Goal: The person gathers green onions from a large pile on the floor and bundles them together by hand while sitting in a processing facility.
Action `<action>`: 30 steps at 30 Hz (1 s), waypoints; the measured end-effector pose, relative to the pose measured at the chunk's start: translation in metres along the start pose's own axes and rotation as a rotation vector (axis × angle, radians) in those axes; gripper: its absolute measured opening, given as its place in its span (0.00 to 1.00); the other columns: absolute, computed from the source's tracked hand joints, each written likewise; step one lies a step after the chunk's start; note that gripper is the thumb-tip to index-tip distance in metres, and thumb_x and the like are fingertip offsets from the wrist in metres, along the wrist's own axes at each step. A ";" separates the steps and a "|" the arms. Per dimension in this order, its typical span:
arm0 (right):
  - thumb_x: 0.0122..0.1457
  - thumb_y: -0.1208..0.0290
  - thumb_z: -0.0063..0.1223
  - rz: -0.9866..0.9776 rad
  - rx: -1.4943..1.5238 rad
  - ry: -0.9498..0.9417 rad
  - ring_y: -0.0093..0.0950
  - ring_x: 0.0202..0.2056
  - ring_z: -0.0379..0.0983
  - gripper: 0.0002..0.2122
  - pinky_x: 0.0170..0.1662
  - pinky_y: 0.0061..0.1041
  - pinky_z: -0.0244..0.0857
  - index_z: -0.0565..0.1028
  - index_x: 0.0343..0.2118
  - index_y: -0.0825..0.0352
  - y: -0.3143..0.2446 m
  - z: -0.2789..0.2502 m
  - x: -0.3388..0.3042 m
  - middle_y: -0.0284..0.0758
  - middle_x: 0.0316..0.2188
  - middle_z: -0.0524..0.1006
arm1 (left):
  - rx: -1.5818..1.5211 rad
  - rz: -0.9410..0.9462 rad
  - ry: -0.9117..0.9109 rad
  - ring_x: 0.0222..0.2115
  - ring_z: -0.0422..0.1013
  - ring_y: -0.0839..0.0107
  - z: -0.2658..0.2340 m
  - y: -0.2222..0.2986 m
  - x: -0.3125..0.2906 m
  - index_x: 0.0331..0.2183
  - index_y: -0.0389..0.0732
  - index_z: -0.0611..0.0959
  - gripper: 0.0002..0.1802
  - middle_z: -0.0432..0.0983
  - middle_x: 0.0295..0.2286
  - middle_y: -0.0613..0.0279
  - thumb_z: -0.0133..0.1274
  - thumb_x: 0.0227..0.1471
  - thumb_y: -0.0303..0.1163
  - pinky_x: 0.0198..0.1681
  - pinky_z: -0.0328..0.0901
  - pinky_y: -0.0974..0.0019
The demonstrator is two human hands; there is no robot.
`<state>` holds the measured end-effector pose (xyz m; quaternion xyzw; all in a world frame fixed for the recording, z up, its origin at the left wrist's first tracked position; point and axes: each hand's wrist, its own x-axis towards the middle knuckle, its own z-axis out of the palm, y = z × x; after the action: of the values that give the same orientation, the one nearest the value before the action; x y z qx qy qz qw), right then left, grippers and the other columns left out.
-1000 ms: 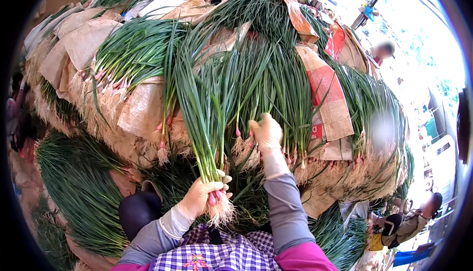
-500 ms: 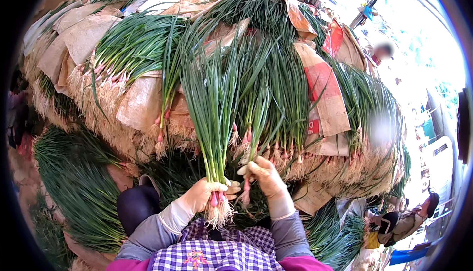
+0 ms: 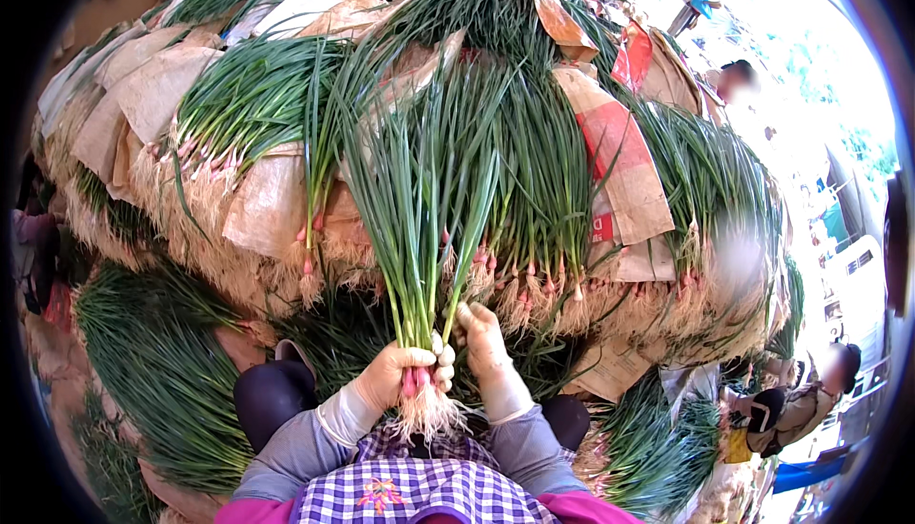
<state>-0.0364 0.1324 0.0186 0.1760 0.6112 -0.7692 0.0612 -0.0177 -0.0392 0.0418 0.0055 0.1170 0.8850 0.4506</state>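
Observation:
In my gloved left hand (image 3: 393, 371) is a bunch of green onions (image 3: 410, 228), gripped just above the pink bulbs. Long leaves fan upward from it and pale roots (image 3: 424, 414) hang below the fist. Close on its right, my gloved right hand (image 3: 484, 345) pinches a green onion stalk (image 3: 452, 303) that leans against the bunch. The lower end of that stalk is hidden by my fingers. Just beyond both hands, more green onions (image 3: 543, 190) lie on the heap, bulbs and roots toward me.
Brown sacking (image 3: 262, 195) and a red-and-tan sheet (image 3: 624, 162) lie between layers of the heap. Loose green onions lie on the floor at left (image 3: 157, 371) and right (image 3: 658, 448). A person (image 3: 810, 400) sits at the right; others are behind the heap.
My right hand has come left and slightly down, bringing its stalk from the heap's edge to the bunch. My left hand keeps its grip, almost in place.

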 end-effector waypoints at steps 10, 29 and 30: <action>0.59 0.69 0.50 -0.001 0.188 -0.324 0.14 0.24 0.65 0.09 0.26 0.13 0.58 0.72 0.39 0.68 -0.032 0.002 0.004 0.29 0.28 0.75 | 0.175 -0.023 0.160 0.32 0.72 0.59 -0.010 -0.001 -0.002 0.36 0.37 0.74 0.11 0.73 0.35 0.52 0.51 0.47 0.24 0.41 0.69 0.50; 0.53 0.59 0.58 -0.287 -1.036 0.057 0.28 0.28 0.75 0.15 0.34 0.27 0.68 0.75 0.34 0.69 -0.018 -0.035 0.020 0.37 0.26 0.78 | 0.234 0.122 0.107 0.27 0.70 0.63 0.011 -0.009 -0.014 0.38 0.41 0.72 0.15 0.70 0.26 0.59 0.53 0.45 0.26 0.39 0.69 0.51; 0.53 0.60 0.59 -0.233 -1.208 0.070 0.30 0.30 0.76 0.16 0.36 0.29 0.69 0.75 0.36 0.69 -0.041 -0.034 0.020 0.38 0.28 0.79 | 0.118 0.142 0.117 0.32 0.72 0.61 0.000 -0.003 -0.012 0.37 0.39 0.72 0.10 0.71 0.33 0.54 0.49 0.49 0.23 0.46 0.68 0.47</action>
<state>-0.0609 0.1778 0.0423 0.0674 0.9559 -0.2822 0.0454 -0.0084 -0.0474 0.0426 -0.0113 0.1940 0.9051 0.3782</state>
